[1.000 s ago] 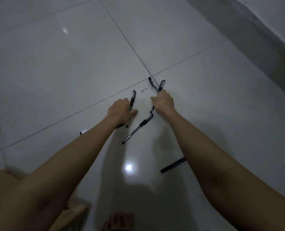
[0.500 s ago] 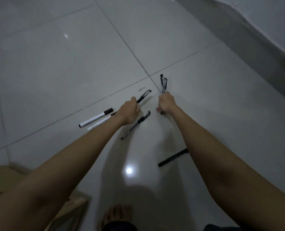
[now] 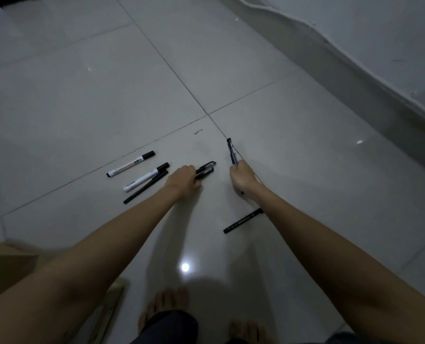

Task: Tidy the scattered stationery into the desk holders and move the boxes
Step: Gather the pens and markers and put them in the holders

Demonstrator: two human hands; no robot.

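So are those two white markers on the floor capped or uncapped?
Capped: each white marker lying flat on the floor has a black cap on its far end.

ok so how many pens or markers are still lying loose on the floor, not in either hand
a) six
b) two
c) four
c) four: two white markers and a black pen lie left of the left hand, and another black pen lies beside the right forearm.

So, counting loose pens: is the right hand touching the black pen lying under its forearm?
Apart: head view shows right hand raised beyond black pen.
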